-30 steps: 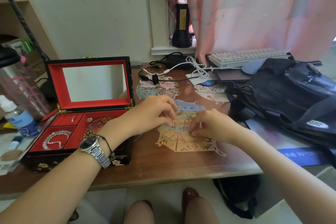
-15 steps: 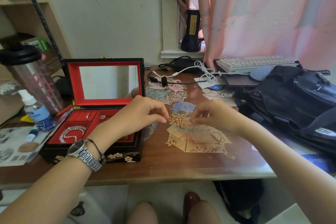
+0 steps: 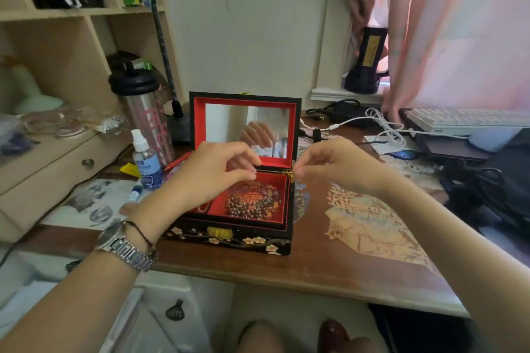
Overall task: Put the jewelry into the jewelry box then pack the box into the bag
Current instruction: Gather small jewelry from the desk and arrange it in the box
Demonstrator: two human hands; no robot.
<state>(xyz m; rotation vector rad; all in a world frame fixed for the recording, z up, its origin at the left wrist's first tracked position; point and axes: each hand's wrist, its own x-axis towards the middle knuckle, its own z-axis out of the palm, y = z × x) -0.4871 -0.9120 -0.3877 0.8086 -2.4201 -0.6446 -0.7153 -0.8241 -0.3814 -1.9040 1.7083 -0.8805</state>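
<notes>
The black lacquered jewelry box (image 3: 229,235) stands open on the desk, its red lid with a mirror (image 3: 249,129) upright. A beaded piece of jewelry (image 3: 249,206) lies in the large right compartment. My left hand (image 3: 206,178) hovers over the box with thumb and fingers pinched. My right hand (image 3: 338,166) is pinched too, just past the box's right hinge. A very fine chain (image 3: 252,188) seems to hang between them down into the compartment; it is hard to make out. The dark bag (image 3: 493,180) lies at the desk's right end.
A steel tumbler (image 3: 143,117) and a small spray bottle (image 3: 144,160) stand left of the box. White cable (image 3: 381,123), a keyboard (image 3: 470,120) and a black charger sit behind on the right. A shelf unit with drawers fills the left.
Both hands have lifted off the patterned desk mat and moved left, over the open box, still pinched. The view has swung left, so the box is now central.
</notes>
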